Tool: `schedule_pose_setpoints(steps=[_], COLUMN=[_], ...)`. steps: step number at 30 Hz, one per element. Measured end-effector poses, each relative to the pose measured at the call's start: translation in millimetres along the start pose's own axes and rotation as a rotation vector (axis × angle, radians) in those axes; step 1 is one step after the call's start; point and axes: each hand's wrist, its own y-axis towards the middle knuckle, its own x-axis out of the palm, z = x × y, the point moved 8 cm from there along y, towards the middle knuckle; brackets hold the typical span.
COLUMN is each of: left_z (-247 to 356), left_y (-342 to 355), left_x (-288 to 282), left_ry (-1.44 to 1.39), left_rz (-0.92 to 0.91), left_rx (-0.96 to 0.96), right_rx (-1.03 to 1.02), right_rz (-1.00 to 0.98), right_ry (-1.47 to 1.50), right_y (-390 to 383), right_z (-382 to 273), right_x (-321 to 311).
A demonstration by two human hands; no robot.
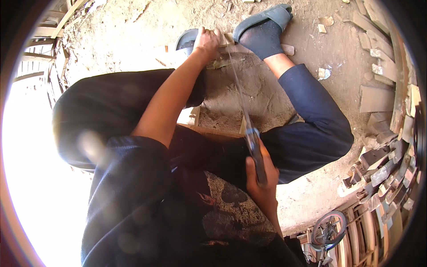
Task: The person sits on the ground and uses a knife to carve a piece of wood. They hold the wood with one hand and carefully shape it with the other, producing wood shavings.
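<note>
Hand saw [244, 107], at the centre of the view between the bent legs; its long, thin blade slants from the handle up and slightly left to a piece of wood [227, 38] on the ground between the feet. The blade is blurred, and its teeth cannot be made out. Right hand [265, 175]: closed around the dark handle [256, 156], thumb along the left side, fingers on the right. It lies low, close to the front of the shirt and beside the right thigh, with the wrist below the handle. Left hand [207, 43]: set at the left end of the wood, just beside the far end of the blade, fingers curled and knuckles upward; whether they close fully on the wood cannot be told. The left forearm [167, 100] reaches upward and to the right from a short dark sleeve, nearly straight, passing over the left leg. Right foot [262, 39]: in a dark sock and a grey sandal [267, 20], just right of the wood. Left sandal [185, 39]: partly hidden behind the left hand. Surroundings: bare earth floor [129, 49], stacked wood pieces [384, 171] along the right, and a bicycle wheel [329, 229] at lower right.
</note>
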Motion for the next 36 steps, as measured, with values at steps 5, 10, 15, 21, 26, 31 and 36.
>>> schedule_pose_setpoints(steps=[5, 10, 15, 21, 26, 31, 36], left_z=[-2, 11, -3, 3, 4, 2, 1], left_y=[7, 7, 7, 3, 2, -2, 0], left_x=[10, 5, 9, 9, 11, 5, 4], left_ry=[0.011, 0.022, 0.019, 0.024, 0.059, 0.039, 0.082], left_rz=[-0.036, -0.052, -0.022, -0.028, 0.007, -0.031, -0.06], left_rx=[0.013, 0.024, 0.002, -0.005, 0.004, 0.015, -0.028], right_rx=[-0.038, -0.021, -0.023, 0.067, -0.069, 0.049, -0.009], right_rz=[-0.008, 0.008, 0.01, 0.011, 0.038, -0.036, 0.002], right_ry=[-0.047, -0.051, 0.003, 0.058, -0.049, 0.021, -0.023], right_y=[3, 10, 2, 21, 1, 31, -11], right_z=[2, -3, 7, 9, -1, 4, 10], right_x=[-1, -2, -3, 8, -6, 8, -6])
